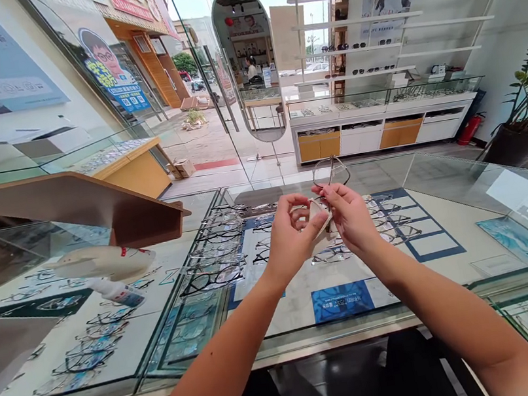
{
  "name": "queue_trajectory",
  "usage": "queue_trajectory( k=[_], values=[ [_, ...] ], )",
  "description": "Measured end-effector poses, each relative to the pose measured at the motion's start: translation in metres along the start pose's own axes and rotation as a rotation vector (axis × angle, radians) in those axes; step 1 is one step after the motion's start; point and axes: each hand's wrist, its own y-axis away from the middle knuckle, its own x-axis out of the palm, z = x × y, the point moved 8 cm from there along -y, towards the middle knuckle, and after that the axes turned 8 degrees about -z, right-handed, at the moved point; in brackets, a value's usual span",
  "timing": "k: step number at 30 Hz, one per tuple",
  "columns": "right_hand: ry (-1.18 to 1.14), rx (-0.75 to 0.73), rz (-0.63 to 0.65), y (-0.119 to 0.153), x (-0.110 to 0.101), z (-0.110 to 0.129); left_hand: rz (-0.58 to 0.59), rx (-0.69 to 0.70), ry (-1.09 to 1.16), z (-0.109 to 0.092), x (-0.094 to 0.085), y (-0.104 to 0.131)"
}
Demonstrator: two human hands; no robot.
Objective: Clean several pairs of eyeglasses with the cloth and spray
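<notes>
Above the glass counter (pixel 285 340), my two hands meet close together. Between the fingers and thumb of my left hand (pixel 292 237) is a pale cleaning cloth (pixel 318 213), folded against part of the glasses. My right hand (pixel 352 214) pinches a pair of thin-rimmed eyeglasses (pixel 330 170), whose lens stands up above the fingertips; the rest of the frame is partly hidden by the hands. Beneath and left of them, a column of dark-rimmed eyeglasses (pixel 215 253) lies on the counter. More glasses (pixel 329 254) sit below the hands.
On the left stand a small spray bottle (pixel 118 292) and a whitish bottle (pixel 99 262), near a brown wooden panel (pixel 65 198). A blue card (pixel 343 300) lies near the counter's front. Beyond are an oval mirror (pixel 247 61) and a potted plant (pixel 525 119).
</notes>
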Motion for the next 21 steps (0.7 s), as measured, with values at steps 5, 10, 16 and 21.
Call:
queue_trajectory(
  k=[5, 10, 16, 21],
  values=[
    [-0.037, 0.008, 0.008, 0.0, 0.0, 0.003, 0.2, -0.343, 0.061, 0.025, 0.013, 0.004],
    [-0.024, -0.011, 0.022, 0.001, 0.002, 0.006, 0.249, -0.279, 0.104, 0.015, 0.02, 0.004],
    [-0.064, 0.037, 0.001, 0.001, 0.002, 0.001, 0.197, -0.27, 0.281, 0.012, 0.023, 0.005],
    [-0.057, 0.004, -0.013, -0.002, 0.001, 0.004, 0.242, -0.424, 0.261, 0.019, 0.024, 0.013]
  ],
)
